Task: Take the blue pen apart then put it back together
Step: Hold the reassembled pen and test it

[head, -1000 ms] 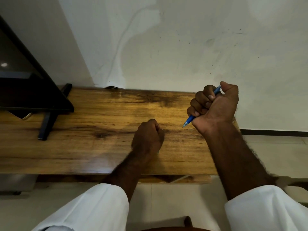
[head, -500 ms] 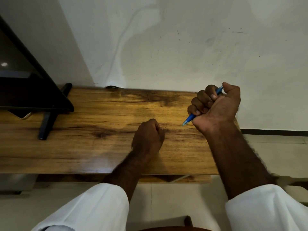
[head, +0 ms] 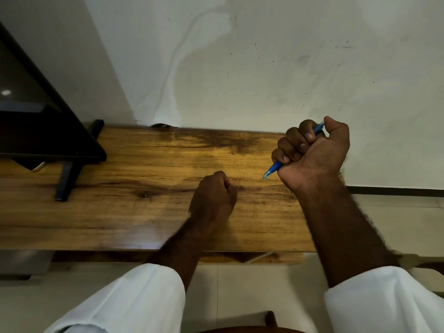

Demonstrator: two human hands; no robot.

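- Two white sleeves [head: 134, 299] sit nearest, at the bottom edge, with bare forearms reaching out over pale floor tiles.
- The left hand [head: 213, 200] rests on the long wooden table [head: 120, 188] near its middle, fingers curled into a fist; whether it holds anything cannot be told.
- The right hand [head: 312, 155] is raised near the table's right end, fist clamped around the slim blue plastic pen [head: 276, 167].
- The pen slants, its tip pointing down and left, its far end showing beside the thumb.
- Far left, a black monitor on a dark stand [head: 48, 131] stands on the table.
- Behind, a stained white wall [head: 264, 68].
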